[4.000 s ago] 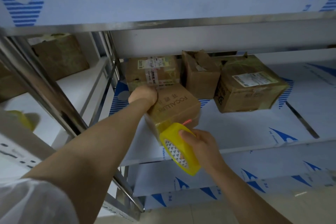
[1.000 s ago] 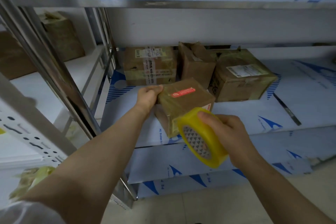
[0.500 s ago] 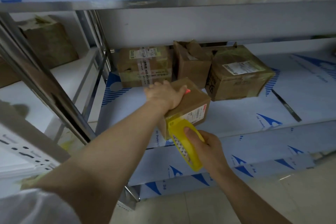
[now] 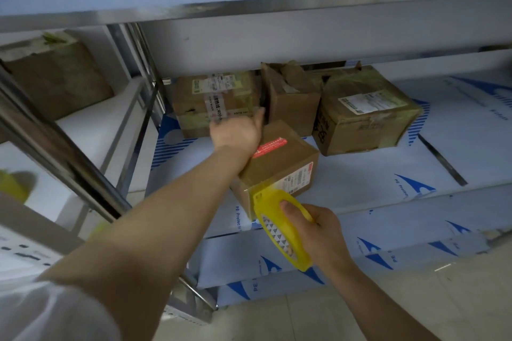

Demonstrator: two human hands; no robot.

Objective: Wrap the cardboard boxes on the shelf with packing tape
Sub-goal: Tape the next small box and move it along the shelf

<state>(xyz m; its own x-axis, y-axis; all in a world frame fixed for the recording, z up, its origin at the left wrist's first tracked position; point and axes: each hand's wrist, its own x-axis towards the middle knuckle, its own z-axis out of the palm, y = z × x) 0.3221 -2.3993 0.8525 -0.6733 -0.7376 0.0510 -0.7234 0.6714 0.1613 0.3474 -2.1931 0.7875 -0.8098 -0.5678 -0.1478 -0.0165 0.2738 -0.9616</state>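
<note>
A small cardboard box [image 4: 279,166] with a red sticker on top sits at the front edge of the shelf [image 4: 374,174]. My right hand [image 4: 321,232] grips a yellow roll of packing tape [image 4: 279,230] just below the box's front corner, and a strip of tape runs from the roll up onto that corner. My left hand [image 4: 235,133] is over the box's back left top, fingers spread and blurred; whether it touches the box I cannot tell.
Three bigger cardboard boxes stand at the back of the shelf: a labelled one [image 4: 216,102], a torn one [image 4: 293,97] and a taped one [image 4: 365,111]. A steel upright [image 4: 55,141] rises on the left, with another box [image 4: 55,75] behind it.
My left hand has lifted and slid from the top of the small box toward its back left. The red sticker shows again. The tape roll has stayed at the front corner.
</note>
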